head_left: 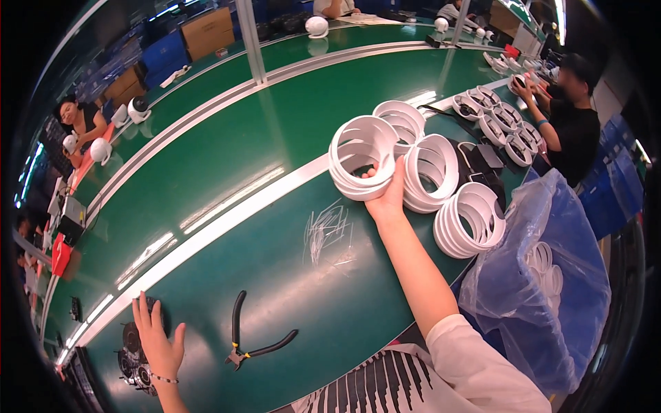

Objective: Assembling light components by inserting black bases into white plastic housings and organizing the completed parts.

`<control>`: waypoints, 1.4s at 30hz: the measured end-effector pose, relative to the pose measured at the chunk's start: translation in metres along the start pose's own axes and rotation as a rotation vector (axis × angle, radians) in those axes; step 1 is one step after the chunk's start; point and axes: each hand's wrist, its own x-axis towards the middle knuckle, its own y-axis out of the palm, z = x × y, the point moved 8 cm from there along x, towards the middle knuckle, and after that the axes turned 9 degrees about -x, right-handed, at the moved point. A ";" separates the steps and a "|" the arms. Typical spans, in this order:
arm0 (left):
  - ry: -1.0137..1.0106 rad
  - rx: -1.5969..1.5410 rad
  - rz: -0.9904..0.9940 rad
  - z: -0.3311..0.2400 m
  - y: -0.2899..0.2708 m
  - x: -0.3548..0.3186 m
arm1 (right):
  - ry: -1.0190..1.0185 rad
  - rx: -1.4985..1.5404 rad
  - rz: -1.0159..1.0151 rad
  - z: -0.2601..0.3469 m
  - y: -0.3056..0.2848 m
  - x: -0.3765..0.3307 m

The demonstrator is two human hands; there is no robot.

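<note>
My right hand (391, 195) is closed on a stack of white plastic rings (341, 175), its fingers reaching inside the near wall. Whether the stack is lifted off the bench I cannot tell. Against it stand other stacked white rings (429, 199), with another ring stack (451, 230) nearer me. My left hand (160, 347) is open, fingers spread, at the bench's left part beside several round black parts (131, 337). It partly covers them, and contact is unclear. Between my hands lie diagonal cutters (237, 356) with black handles, jaws toward me.
At my right, a blue bin lined with a clear plastic bag (506, 289) holds white pieces. Scribbled marks or thin strands (327, 230) show on the green bench (310, 310). White rings with dark inserts (506, 117) sit near a co-worker (582, 131) on the right. A conveyor belt (213, 158) runs beyond.
</note>
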 end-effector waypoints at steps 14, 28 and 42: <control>0.422 -0.319 0.104 -0.148 0.028 0.021 | -0.403 -0.565 -0.297 0.017 -0.012 0.007; 1.137 -0.609 0.678 -0.308 0.076 -0.057 | -0.208 -1.573 -0.238 0.396 -0.085 -0.311; 1.115 -0.500 0.698 -0.324 0.115 -0.070 | 1.529 -2.291 -0.492 0.443 -0.397 -0.346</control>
